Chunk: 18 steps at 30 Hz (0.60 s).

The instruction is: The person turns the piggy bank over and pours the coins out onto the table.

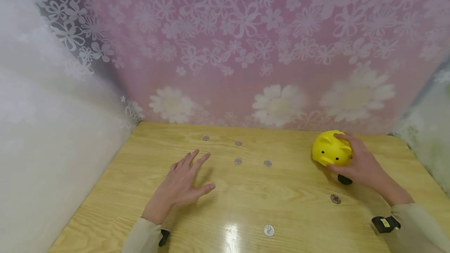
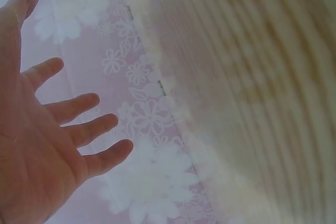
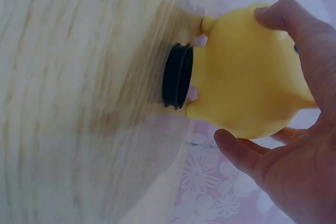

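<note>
A yellow piggy bank (image 1: 330, 149) is at the right of the table, its face towards me in the head view. My right hand (image 1: 363, 165) grips it from the right side, thumb and fingers spread around its body. Whether its feet touch the wood I cannot tell. A round black plug (image 3: 177, 76) lies close to the bank's feet, partly hidden by my hand from above. My left hand (image 1: 181, 186) is held over the left part of the table, fingers spread and holding nothing. Nearest to its fingertips are a coin (image 1: 206, 138) and another coin (image 1: 238, 161).
Several coins lie scattered, among them a coin (image 1: 268, 163) mid-table, a coin (image 1: 268, 230) at the front and a coin (image 1: 335, 198) in front of the black plug. A pink flowered cloth (image 1: 225, 69) hangs behind the wooden table (image 1: 105, 206).
</note>
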Available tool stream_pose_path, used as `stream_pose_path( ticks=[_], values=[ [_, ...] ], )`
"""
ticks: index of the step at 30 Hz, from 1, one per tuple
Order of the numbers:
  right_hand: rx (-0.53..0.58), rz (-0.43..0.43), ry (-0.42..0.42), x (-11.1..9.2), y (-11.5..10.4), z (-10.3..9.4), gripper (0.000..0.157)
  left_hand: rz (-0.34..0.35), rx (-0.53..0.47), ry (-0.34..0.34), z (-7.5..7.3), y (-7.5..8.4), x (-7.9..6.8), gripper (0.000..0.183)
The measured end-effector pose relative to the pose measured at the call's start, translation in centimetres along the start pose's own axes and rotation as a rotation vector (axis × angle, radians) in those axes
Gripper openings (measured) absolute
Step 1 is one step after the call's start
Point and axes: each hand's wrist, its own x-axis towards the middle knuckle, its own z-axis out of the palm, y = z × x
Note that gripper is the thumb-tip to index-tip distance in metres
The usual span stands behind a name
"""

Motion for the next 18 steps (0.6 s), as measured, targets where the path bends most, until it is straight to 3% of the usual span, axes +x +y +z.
stream_pose_path(
  ticks=[8, 18],
  values=[
    [-0.091, -0.044, -0.038, 0.2, 0.2, -1.0, 0.096, -0.019, -0.015, -0.019, -0.2, 0.1, -0.2, 0.084],
    [-0.064, -0.06, -0.068, 0.1, 1.0, -1.7, 0.102, -0.02, -0.006, -0.018, -0.4, -0.1, -0.7, 0.084]
  ],
)
